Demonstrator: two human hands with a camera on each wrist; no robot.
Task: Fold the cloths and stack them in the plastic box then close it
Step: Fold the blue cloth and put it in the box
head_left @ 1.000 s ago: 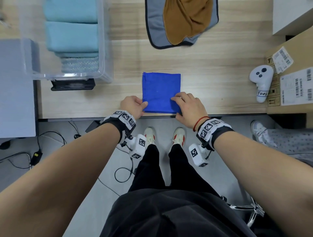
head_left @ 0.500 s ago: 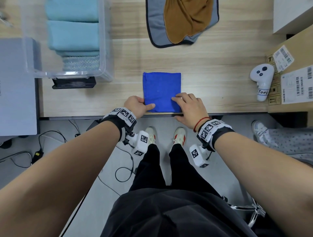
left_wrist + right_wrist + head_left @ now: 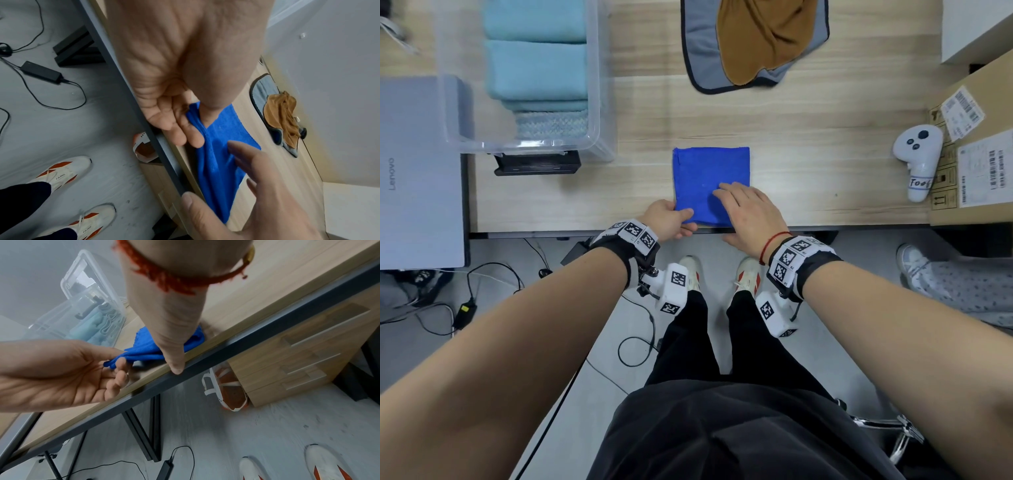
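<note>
A folded blue cloth lies on the wooden table close to its front edge. My left hand pinches the cloth's near-left corner, thumb on top and fingers underneath; the left wrist view shows that corner lifted a little. My right hand lies flat on the near-right part of the cloth, its thumb at the table edge. The clear plastic box stands open at the back left with folded teal cloths inside. An unfolded brown cloth lies on a grey cloth at the back.
A grey laptop sits left of the box, with a black item at the box's near side. A white controller and a cardboard box are at the right. Another person's foot is on the floor.
My right hand has slid forward and flattened onto the blue cloth. My left thumb has moved further over the near-left corner and now pinches it.
</note>
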